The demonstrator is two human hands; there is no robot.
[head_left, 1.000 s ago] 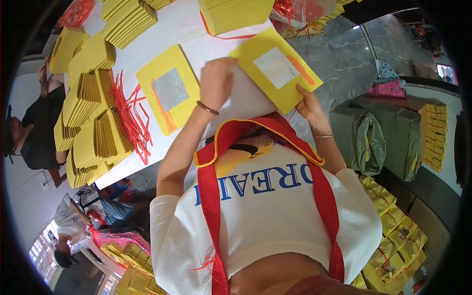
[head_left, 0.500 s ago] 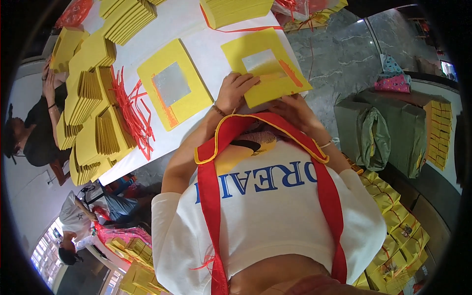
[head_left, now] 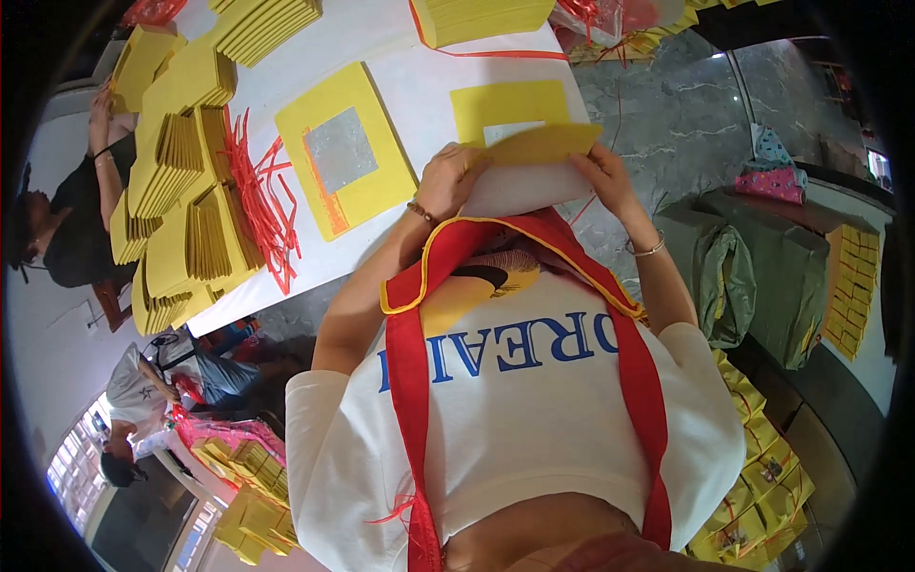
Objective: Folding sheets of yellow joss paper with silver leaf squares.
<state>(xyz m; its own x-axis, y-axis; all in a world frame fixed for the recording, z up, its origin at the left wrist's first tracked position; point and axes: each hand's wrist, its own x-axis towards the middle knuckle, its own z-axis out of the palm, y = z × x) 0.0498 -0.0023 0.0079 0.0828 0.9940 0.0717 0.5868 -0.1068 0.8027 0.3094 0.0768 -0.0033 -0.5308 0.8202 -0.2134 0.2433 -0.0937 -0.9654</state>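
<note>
Between my two hands is a yellow paper sheet [head_left: 481, 100] with a pale silver patch, lying at the table's near right edge. Its near part is lifted and bent over, baring a whitish face below the bend. My left hand [head_left: 448, 181] is closed on the left end of the bend, fingertips partly hidden. The right end is pinched between thumb and fingers of my right hand [head_left: 605, 179]. A second yellow sheet [head_left: 391, 143], flat on the table to the left, has a silver square and an orange strip along one side.
Red strips [head_left: 262, 205] lie in a loose heap beside fanned stacks of yellow paper [head_left: 172, 172] along the table's left side. Another thick yellow stack [head_left: 486, 19] stands at the far edge. A person [head_left: 86, 210] reaches in from the left. Green bags [head_left: 762, 257] stand to the right.
My right hand has moved up and right, lifting the sheet's near part so its whitish face shows. My left hand stays at the left end.
</note>
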